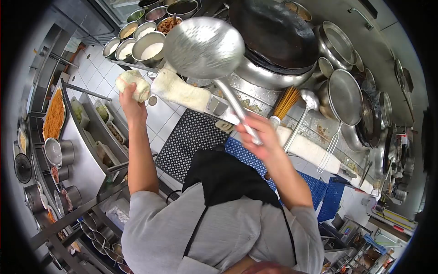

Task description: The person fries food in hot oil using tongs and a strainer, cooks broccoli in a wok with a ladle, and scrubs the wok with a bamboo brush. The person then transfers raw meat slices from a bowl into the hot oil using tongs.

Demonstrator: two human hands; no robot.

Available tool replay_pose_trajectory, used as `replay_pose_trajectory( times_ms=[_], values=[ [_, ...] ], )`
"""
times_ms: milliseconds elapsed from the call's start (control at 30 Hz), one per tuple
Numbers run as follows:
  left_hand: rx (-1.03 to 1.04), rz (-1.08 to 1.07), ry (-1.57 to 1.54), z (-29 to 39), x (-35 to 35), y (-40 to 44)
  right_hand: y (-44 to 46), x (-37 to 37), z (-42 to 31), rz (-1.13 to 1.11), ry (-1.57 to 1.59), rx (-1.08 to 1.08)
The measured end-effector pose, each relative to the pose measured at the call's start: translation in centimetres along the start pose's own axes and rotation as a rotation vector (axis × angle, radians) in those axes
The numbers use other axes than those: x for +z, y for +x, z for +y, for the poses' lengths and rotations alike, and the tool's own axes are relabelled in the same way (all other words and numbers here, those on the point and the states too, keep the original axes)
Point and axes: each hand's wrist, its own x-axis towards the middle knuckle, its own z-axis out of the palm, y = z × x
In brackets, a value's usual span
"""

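Observation:
A folded whitish cloth (139,85) is gripped in my left hand (131,101), held out over the tiled floor at the left. My right hand (261,137) is wrapped round the handle of a large perforated metal skimmer (204,48). The skimmer's wide bowl is raised in front of the stove, covering part of the view of the counter behind. Beyond it sits a big dark wok (276,36) on the range. Near my right hand are a bamboo wok brush (287,101) and a metal ladle (310,99).
Metal pots of seasonings (150,48) stand at the far left of the stove. White towels (180,90) lie along its front edge. Strainers and pans (345,97) crowd the right. A steel counter (75,137) with food trays runs along my left. Dark perforated mats (191,141) cover some floor.

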Motion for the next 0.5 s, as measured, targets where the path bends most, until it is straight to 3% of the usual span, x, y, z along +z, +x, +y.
replay_pose_trajectory(
  times_ms=[167,300,333,400,433,500],
  values=[
    [-0.109,-0.066,-0.065,1.1,0.1,-2.9,12.0,1.5,12.5,0.082,-0.041,-0.028],
    [-0.213,-0.266,0.015,0.4,3.2,-5.9,15.6,2.7,15.1,-0.104,-0.05,0.158],
    [-0.247,-0.35,0.166,-0.2,3.9,-6.4,15.7,3.1,15.0,-0.149,-0.085,0.149],
    [-0.282,-0.526,0.463,-1.4,5.4,-7.0,16.2,2.6,14.6,-0.241,-0.242,0.184],
    [-0.329,-0.545,0.575,-1.7,6.8,-8.0,15.8,1.9,14.1,-0.294,-0.473,0.175],
    [-0.116,-0.717,0.729,-4.7,8.8,-9.1,13.4,-0.7,11.3,-0.313,-0.943,0.122]
  ],
)
